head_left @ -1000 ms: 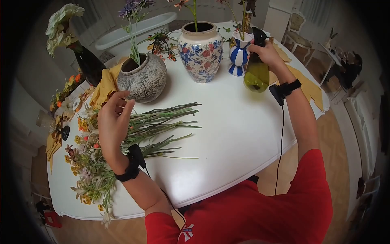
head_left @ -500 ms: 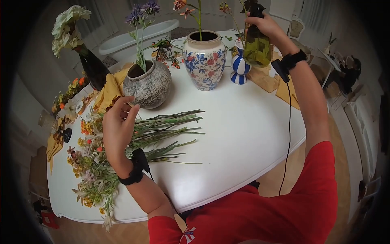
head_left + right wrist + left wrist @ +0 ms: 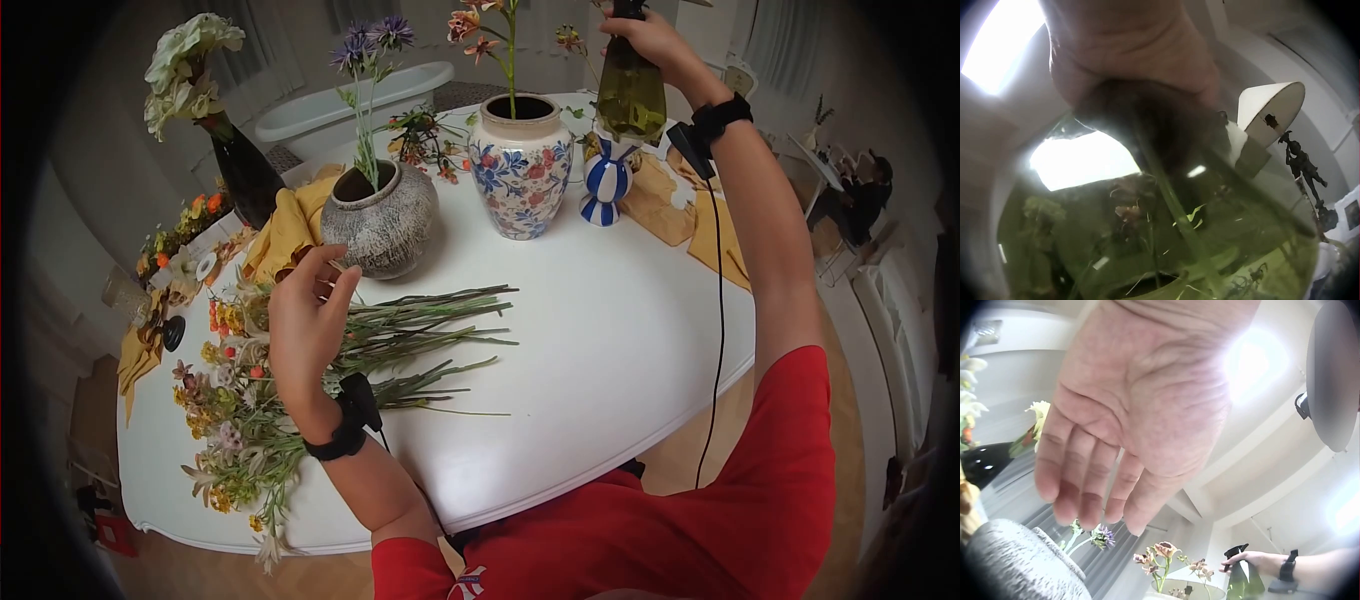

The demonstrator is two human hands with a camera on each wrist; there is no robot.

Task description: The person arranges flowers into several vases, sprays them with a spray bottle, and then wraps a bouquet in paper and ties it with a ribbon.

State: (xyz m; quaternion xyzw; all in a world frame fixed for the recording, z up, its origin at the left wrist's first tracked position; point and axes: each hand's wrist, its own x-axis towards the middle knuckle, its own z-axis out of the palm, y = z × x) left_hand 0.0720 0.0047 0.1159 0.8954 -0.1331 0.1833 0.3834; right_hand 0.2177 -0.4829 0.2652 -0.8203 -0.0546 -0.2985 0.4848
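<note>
My right hand grips a green see-through spray bottle by its neck, holding it up at the back right. In the head view the bottle overlaps the top of a blue-and-white striped vase. The right wrist view shows liquid and a dip tube inside the bottle. My left hand hangs over a heap of cut flowers, fingers loosely bent and palm bare in the left wrist view. Long green stems point right from the heap.
Behind my left hand stands a round grey vase with purple flowers. A floral-patterned vase with orange blooms stands mid-back, and a dark vase with white flowers at left. Yellow cloth lies between. The white table's edge curves before me.
My right hand has raised the spray bottle from beside the striped vase to a higher spot. The left hand keeps its loose pose over the flowers. The head view has shifted slightly.
</note>
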